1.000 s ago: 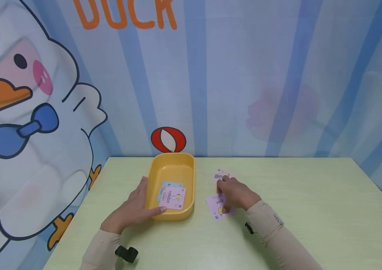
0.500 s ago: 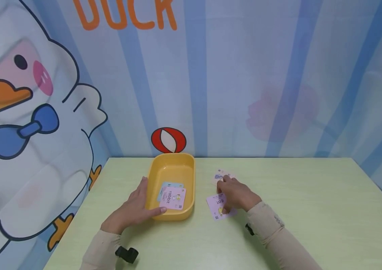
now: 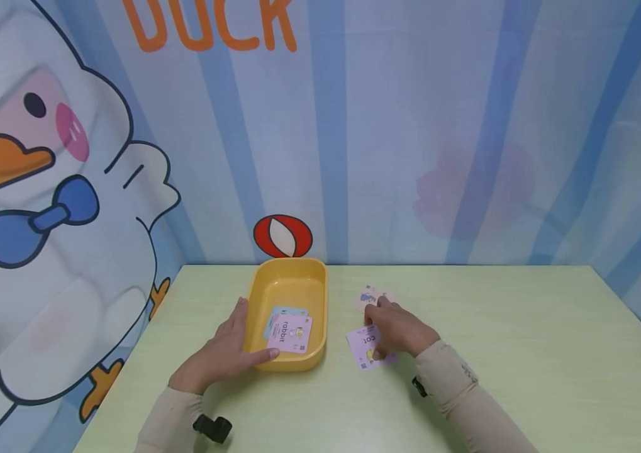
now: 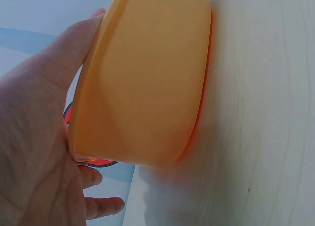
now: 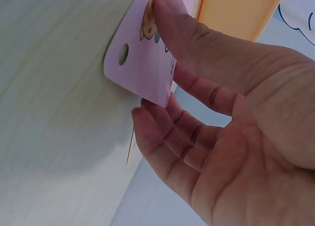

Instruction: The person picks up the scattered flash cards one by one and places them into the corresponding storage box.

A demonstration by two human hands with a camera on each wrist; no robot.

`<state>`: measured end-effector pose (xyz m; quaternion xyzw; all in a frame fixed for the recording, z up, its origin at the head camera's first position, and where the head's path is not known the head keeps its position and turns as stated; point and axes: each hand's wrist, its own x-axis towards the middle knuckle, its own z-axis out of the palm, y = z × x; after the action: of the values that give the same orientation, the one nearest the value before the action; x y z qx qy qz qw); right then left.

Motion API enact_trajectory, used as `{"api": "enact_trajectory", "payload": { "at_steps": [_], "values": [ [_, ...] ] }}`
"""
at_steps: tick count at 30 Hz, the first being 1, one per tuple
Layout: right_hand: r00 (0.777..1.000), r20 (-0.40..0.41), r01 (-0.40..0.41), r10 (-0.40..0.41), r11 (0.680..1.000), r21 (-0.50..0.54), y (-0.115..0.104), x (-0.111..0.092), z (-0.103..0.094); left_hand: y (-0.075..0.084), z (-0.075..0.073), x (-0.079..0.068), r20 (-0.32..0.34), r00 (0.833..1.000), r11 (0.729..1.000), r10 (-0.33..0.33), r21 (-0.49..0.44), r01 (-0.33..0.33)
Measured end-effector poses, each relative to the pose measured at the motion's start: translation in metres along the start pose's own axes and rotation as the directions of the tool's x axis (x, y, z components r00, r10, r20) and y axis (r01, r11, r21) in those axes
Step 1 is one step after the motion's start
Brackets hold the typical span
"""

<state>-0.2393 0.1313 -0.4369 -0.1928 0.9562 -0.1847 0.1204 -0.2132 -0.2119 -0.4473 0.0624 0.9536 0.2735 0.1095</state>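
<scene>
My left hand (image 3: 219, 347) rests against the left side and near corner of a yellow plastic tray (image 3: 323, 314), its fingers straight and its thumb on the near rim. Inside the tray, a pink "rabbit" card (image 3: 290, 333) overlaps a blue card (image 3: 293, 310). To the tray's right, my right hand (image 3: 402, 327) pinches a pink "cat" card (image 3: 361, 347), thumb on its printed face and fingers under its edge. The right wrist view shows this card (image 5: 142, 76) tilted up from the table, with a hole near one corner. Another pale pink card (image 3: 371, 294) lies just beyond, partly hidden by my fingers.
Everything stands on a pale wooden table (image 3: 501, 352). Behind it hangs a blue striped cloth backdrop (image 3: 382, 126) with a large printed duck (image 3: 65, 277) at the left. The tray stands close to the table's far edge.
</scene>
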Motion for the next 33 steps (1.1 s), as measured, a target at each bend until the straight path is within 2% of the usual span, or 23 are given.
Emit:
{"api": "enact_trajectory", "payload": {
  "at_steps": [8, 19, 27, 33],
  "values": [
    [1.000, 0.005, -0.013, 0.013, 1.000, 0.028, 0.001, 0.000, 0.001, 0.002, -0.001, -0.003, -0.006, 1.000, 1.000, 0.005, 0.006, -0.005],
    [1.000, -0.019, -0.008, 0.008, 1.000, -0.025, 0.002, 0.000, 0.002, 0.001, 0.000, -0.002, -0.004, 1.000, 1.000, 0.005, 0.005, -0.005],
    [1.000, -0.006, -0.028, 0.028, 0.999, 0.035, 0.008, 0.003, 0.001, 0.001, 0.000, -0.003, -0.004, 1.000, 1.000, 0.001, 0.010, -0.001],
    [1.000, 0.020, 0.003, -0.005, 0.995, 0.100, 0.015, 0.005, -0.001, 0.001, 0.000, -0.003, -0.006, 1.000, 1.000, 0.001, 0.009, -0.001]
  ]
}}
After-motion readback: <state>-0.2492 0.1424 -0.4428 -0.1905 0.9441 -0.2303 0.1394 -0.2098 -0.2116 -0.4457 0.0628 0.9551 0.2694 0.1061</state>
